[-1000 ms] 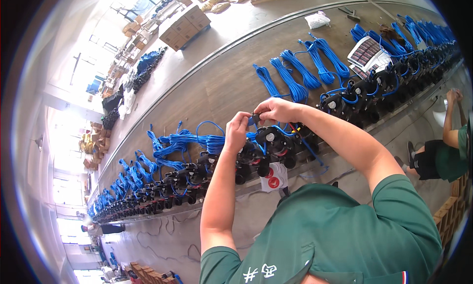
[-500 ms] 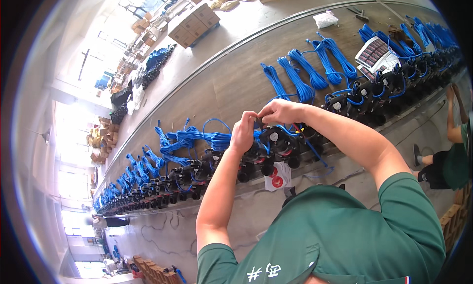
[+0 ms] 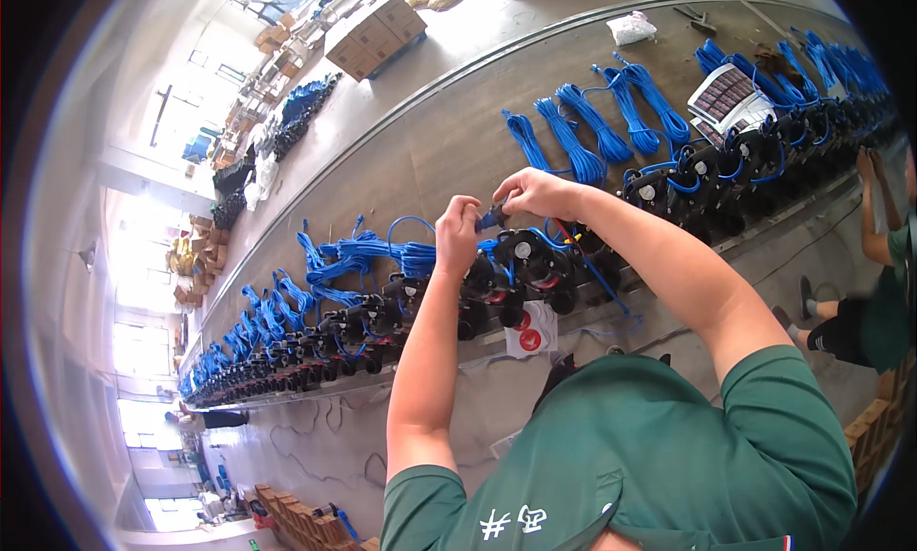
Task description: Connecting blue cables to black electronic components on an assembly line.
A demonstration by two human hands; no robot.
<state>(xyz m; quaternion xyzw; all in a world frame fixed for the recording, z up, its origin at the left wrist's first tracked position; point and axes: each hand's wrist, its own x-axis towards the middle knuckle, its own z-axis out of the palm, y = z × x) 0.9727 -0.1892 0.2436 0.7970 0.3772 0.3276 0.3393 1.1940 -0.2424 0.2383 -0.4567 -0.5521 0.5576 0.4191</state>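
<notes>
My left hand and my right hand meet above a long workbench, both pinching the end of a blue cable between them. Just below the hands stands a black pump-like unit with a round light cap, one of a long row of such units along the bench's near edge. Blue cable bundles lie behind the row. My forearms reach up from my green shirt.
More coiled blue cables lie on the bench to the right, beside a white printed box. A white bag and cardboard boxes sit farther back. Another person in green sits at the right edge.
My hands stay together on the blue cable end over the same unit. The view has shifted slightly, with the bench sliding a little to the right in the picture.
</notes>
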